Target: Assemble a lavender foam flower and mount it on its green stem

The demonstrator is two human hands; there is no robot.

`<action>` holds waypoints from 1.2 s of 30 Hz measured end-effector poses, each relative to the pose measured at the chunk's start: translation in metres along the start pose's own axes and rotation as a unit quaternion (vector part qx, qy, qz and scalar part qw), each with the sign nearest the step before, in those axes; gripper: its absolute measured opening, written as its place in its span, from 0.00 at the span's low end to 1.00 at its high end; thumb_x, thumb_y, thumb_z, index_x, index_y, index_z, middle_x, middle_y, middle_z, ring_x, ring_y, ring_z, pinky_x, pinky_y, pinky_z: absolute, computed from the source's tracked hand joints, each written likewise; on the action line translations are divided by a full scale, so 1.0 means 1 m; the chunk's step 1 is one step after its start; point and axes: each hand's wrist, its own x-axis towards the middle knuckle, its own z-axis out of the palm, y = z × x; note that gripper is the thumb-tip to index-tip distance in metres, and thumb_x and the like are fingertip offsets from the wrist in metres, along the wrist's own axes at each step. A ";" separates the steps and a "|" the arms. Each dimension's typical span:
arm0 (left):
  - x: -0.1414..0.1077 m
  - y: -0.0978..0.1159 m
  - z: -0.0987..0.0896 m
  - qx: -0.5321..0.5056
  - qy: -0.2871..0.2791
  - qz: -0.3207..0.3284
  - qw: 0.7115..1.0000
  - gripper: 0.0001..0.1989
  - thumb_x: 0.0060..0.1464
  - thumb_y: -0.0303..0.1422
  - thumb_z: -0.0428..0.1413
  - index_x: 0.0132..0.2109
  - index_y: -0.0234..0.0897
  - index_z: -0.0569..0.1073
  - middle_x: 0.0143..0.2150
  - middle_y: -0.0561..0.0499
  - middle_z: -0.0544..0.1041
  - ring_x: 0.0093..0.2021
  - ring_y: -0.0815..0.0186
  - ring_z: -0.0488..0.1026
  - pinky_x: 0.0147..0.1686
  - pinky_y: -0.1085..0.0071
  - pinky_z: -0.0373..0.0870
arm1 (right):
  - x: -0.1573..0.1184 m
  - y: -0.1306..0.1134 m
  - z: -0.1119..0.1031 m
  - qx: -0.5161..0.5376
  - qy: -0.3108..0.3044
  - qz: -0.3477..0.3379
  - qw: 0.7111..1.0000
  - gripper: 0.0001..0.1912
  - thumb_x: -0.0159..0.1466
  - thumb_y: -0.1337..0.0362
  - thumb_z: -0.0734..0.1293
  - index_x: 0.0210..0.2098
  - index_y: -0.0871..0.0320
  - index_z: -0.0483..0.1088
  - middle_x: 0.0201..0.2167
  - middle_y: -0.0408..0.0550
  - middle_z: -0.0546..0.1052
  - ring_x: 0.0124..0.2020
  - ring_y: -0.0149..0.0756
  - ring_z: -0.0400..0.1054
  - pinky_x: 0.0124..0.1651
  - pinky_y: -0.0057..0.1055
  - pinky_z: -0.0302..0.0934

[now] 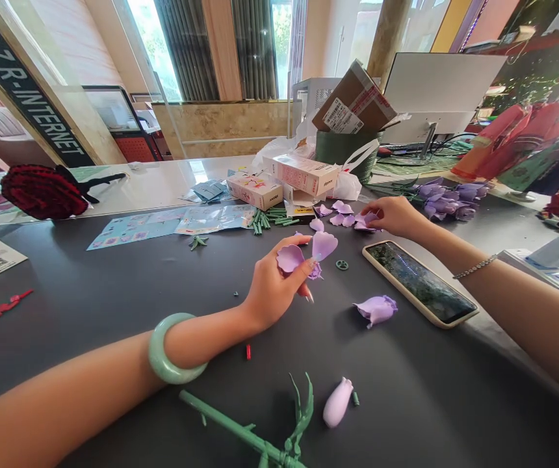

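Observation:
My left hand [279, 279], with a pale green bangle at the wrist, pinches purple flower petals [324, 246] near the middle of the view. Further right, my right hand [390, 216] has its fingertips down on loose purple petals [342, 220] on the dark table; whether one is gripped is hard to tell. A purple flower head [377, 310] lies below the hands, and a closed pink-purple bud [338, 402] is nearer the front edge. The green stem [240, 430] with leaves lies at the bottom. A small green ring piece [342, 265] rests right of my left hand.
A phone [420, 283] lies under my right forearm. Behind the petals are green tubes [272, 220], small boxes [303, 174] and plastic packets [215, 219]. Purple flowers [450, 197] lie at the back right, a dark red rose [45, 192] at the back left.

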 end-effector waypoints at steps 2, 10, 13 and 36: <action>0.000 -0.001 0.000 -0.041 -0.010 -0.002 0.999 0.22 0.56 0.36 0.57 0.57 0.34 0.69 0.19 0.59 0.71 0.20 0.69 0.74 0.26 0.73 0.73 | -0.007 -0.008 -0.007 -0.003 0.014 -0.001 1.000 0.13 0.52 0.72 0.68 0.38 0.64 0.78 0.29 0.52 0.77 0.34 0.43 0.70 0.40 0.35 0.61; 0.002 -0.005 0.001 -0.102 0.000 -0.002 0.995 0.27 0.57 0.39 0.58 0.60 0.32 0.69 0.23 0.55 0.76 0.27 0.67 0.76 0.38 0.66 0.75 | -0.086 -0.089 -0.046 0.286 0.086 -0.035 0.954 0.15 0.51 0.56 0.73 0.36 0.54 0.78 0.29 0.45 0.76 0.27 0.35 0.68 0.36 0.34 0.65; 0.002 -0.005 0.002 -0.095 0.005 -0.005 0.995 0.27 0.57 0.40 0.58 0.60 0.31 0.69 0.24 0.53 0.78 0.29 0.65 0.77 0.39 0.66 0.75 | -0.112 -0.113 -0.049 0.453 -0.011 -0.001 0.891 0.15 0.49 0.55 0.75 0.33 0.56 0.77 0.25 0.46 0.75 0.24 0.34 0.67 0.28 0.31 0.64; -0.005 -0.003 0.003 -0.118 -0.075 0.060 0.988 0.23 0.57 0.52 0.55 0.48 0.39 0.79 0.47 0.44 0.71 0.29 0.71 0.69 0.27 0.70 0.70 | -0.125 -0.131 -0.014 0.471 -0.041 -0.005 0.881 0.13 0.57 0.55 0.68 0.27 0.59 0.76 0.20 0.41 0.67 0.22 0.27 0.55 0.23 0.26 0.48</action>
